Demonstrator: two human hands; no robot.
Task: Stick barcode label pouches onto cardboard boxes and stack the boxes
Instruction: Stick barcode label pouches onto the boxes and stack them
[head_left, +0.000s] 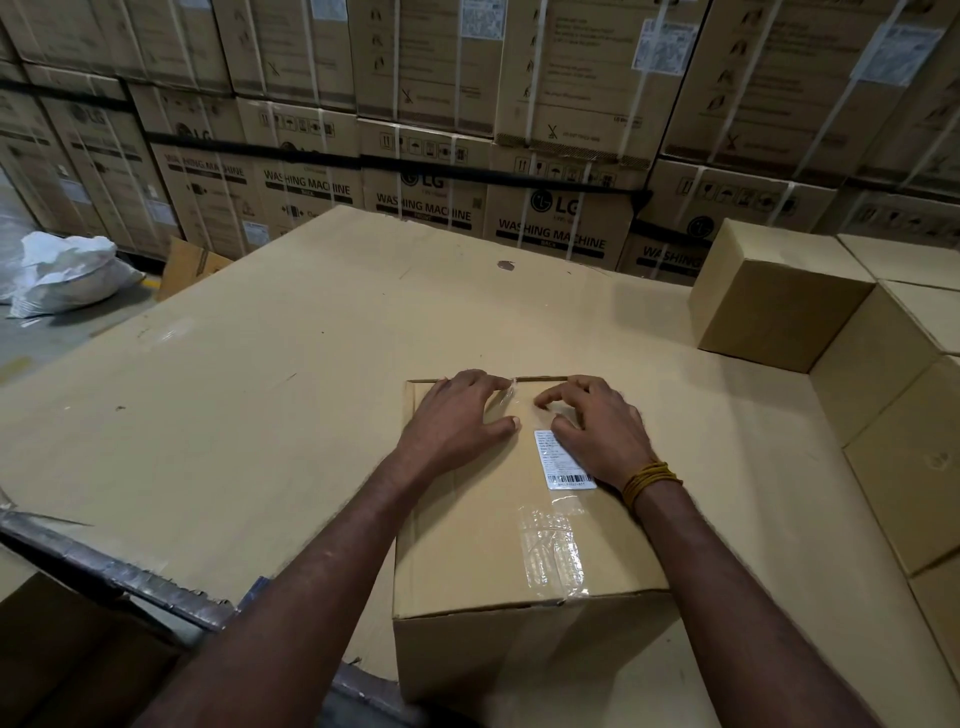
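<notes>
Taped cardboard box (483, 525), white barcode label (563, 462) beside right hand (597, 436)

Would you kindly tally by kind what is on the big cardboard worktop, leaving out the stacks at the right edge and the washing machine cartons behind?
Plain cardboard boxes: 2, the box under both hands and the far box at the right.
Barcode labels: 1, the label on the near box.
Hands: 2, left hand and right hand.
Total: 5.
</notes>
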